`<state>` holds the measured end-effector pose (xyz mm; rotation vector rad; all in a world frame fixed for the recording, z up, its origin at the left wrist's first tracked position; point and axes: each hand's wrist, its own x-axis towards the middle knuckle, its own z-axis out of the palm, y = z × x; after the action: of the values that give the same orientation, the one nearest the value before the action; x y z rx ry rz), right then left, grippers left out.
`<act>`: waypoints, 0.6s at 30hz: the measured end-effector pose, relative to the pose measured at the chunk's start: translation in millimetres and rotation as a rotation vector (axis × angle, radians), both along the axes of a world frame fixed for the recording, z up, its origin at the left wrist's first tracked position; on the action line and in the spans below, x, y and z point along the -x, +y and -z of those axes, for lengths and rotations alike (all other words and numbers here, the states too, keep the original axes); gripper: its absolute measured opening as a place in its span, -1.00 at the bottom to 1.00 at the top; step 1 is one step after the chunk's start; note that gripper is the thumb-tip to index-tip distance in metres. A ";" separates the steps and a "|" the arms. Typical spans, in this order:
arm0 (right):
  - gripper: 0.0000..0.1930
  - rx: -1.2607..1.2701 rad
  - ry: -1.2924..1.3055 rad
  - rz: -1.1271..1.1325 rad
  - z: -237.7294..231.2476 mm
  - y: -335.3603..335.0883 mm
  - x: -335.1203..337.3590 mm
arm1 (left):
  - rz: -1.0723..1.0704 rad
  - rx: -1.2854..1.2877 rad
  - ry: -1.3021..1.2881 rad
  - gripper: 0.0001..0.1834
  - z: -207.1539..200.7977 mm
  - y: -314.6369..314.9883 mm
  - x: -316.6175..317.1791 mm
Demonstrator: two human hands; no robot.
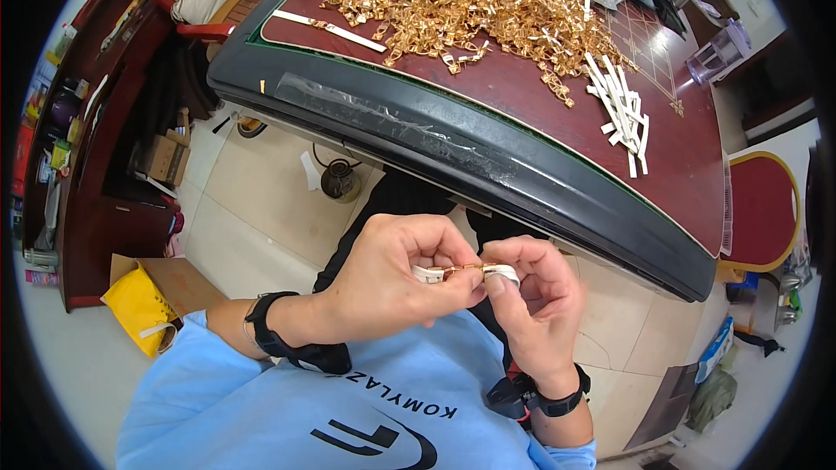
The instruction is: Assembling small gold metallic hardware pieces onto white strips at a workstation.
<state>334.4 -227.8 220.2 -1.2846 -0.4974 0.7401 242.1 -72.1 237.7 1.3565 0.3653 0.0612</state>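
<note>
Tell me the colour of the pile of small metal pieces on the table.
Shiny gold. The pile of metal pieces lies on the dark red table, seen in the head view.

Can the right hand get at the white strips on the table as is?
Probably not right away: the right hand pinches one end of a small gold-and-white piece shared with the left hand. The path to the white strips looks open above the table edge.

A heap of gold clips (pixel 475 0) is glinting on the dark red worktop (pixel 522 96) with its black rim. White strips (pixel 623 109) are lying beside it. The sleeve (pixel 218 400) is showing light blue.
</note>
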 end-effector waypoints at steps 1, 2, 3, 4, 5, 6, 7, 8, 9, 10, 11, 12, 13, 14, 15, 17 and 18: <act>-0.77 -0.071 -0.104 0.023 4.4 0.2 1.0 | 0.002 -0.001 0.000 -0.93 1.8 -0.6 0.2; -0.77 -0.072 -0.104 0.026 6.8 0.9 1.2 | -0.004 -0.021 -0.005 -0.93 4.6 -0.9 0.3; -0.76 -0.081 -0.223 0.030 8.7 1.8 1.1 | -0.011 -0.040 -0.009 -0.93 6.1 -1.3 0.3; -0.74 -0.088 -0.342 0.034 10.2 2.4 0.6 | -0.009 -0.040 -0.009 -0.93 5.6 -1.9 0.5; -0.74 -0.087 -0.342 0.036 11.3 2.4 0.3 | -0.023 -0.044 0.007 -0.93 4.7 -2.4 0.7; -0.73 -0.058 -0.405 0.048 12.2 2.3 0.1 | -0.037 -0.048 0.023 -0.93 4.2 -2.8 0.8; -0.71 -0.030 -0.469 0.059 12.6 2.6 0.0 | -0.035 -0.049 0.022 -0.93 4.7 -2.7 0.8; -0.71 -0.030 -0.469 0.061 12.0 3.3 0.3 | -0.037 -0.042 0.017 -0.93 5.6 -2.6 0.8; -0.71 -0.012 -0.551 0.089 10.7 4.2 1.0 | -0.040 -0.034 0.011 -0.93 6.2 -2.5 0.8; -0.71 0.007 -0.633 0.116 9.6 5.0 1.9 | -0.040 -0.035 0.012 -0.93 6.4 -2.5 1.1; -0.71 0.006 -0.633 0.116 9.1 5.2 3.6 | -0.049 -0.044 0.007 -0.93 6.6 -2.6 1.5; -0.71 -0.004 -0.554 0.125 8.9 5.0 6.0 | -0.057 -0.053 0.003 -0.93 6.6 -2.6 1.8; -0.70 -0.014 -0.475 0.135 8.3 4.4 8.4 | -0.056 -0.053 0.003 -0.93 6.3 -2.8 1.8; -0.70 -0.014 -0.474 0.136 7.1 4.0 10.2 | -0.062 -0.032 0.004 -0.94 5.4 -3.0 1.7; -0.68 -0.033 -0.334 0.142 5.4 3.5 11.9 | -0.068 -0.010 0.006 -0.94 4.4 -3.1 1.5; -0.65 -0.053 -0.192 0.141 2.4 3.5 11.5 | -0.056 -0.001 0.020 -0.95 1.4 -0.9 0.9; -0.64 -0.055 -0.123 0.109 0.6 2.2 8.7 | -0.042 0.008 0.034 -0.95 0.6 0.4 0.3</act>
<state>325.7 -225.6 219.6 -1.3002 -0.5391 0.5546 241.8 -71.6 237.2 1.3430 0.4222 0.0713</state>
